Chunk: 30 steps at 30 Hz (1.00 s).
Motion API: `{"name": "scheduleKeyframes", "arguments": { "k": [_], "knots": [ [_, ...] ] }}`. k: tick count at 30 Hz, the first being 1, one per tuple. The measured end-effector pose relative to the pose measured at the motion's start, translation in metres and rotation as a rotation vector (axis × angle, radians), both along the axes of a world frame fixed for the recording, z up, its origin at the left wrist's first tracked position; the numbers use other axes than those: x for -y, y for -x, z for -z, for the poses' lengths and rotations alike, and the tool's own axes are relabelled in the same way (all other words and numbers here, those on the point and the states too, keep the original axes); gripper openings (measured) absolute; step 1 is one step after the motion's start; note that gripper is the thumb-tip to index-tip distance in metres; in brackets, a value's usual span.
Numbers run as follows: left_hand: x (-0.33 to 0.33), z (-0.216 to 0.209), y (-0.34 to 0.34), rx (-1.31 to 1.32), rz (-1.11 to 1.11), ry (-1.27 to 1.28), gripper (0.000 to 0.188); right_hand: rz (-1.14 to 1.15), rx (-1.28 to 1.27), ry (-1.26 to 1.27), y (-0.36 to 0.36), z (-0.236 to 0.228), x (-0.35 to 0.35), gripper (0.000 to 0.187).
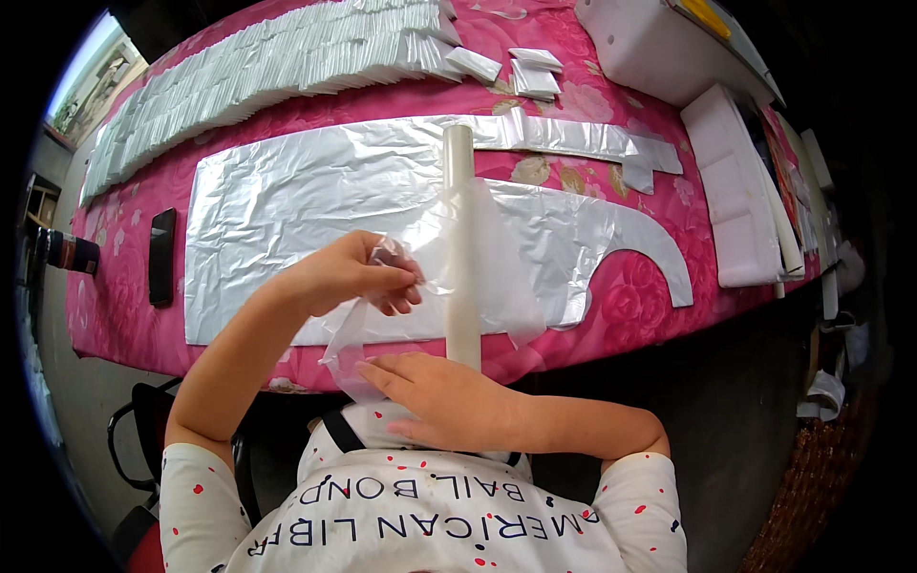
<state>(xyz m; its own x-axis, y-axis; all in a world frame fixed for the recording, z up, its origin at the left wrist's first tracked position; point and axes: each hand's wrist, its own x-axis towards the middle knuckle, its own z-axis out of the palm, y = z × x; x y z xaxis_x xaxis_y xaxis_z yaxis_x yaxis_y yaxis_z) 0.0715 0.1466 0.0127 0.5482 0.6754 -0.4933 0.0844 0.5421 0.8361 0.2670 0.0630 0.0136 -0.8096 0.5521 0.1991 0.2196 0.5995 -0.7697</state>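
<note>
Right hand [449, 401] lies flat at the worktop's near edge, fingers open, pressing the clear film's [478, 258] lower end. Left hand [353, 277] pinches the film's upper edge, grip closed. Film drapes over the upright roll [459, 239]. Judgement: keep tension even, peel slowly. Beyond: silver foil sheet [287, 201].

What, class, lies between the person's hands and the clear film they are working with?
Nothing visible. The left hand already pinches the clear film at its upper edge, and the right hand touches its lower end near the roll. Both are in direct contact.
</note>
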Motion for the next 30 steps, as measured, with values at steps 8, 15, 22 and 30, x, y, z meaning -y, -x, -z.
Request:
{"name": "scheduleKeyframes", "arguments": {
  "k": [8,15,22,30],
  "knots": [
    [0.02,0.03,0.163,-0.592,-0.169,-0.072,0.016,0.485,0.663,0.102,-0.037,0.005,0.007,0.047],
    [0.007,0.017,0.184,-1.185,0.083,-0.408,0.02,0.468,0.449,0.685,-0.03,0.032,0.017,0.046],
    [0.019,0.03,0.069,-0.988,-0.288,-1.212,0.031,0.425,0.566,0.735,-0.034,0.029,0.011,0.042],
    [0.033,0.09,-0.03,-0.847,-0.071,-1.268,0.053,0.312,0.711,0.727,-0.035,0.022,-0.02,0.052]
  ]
}}
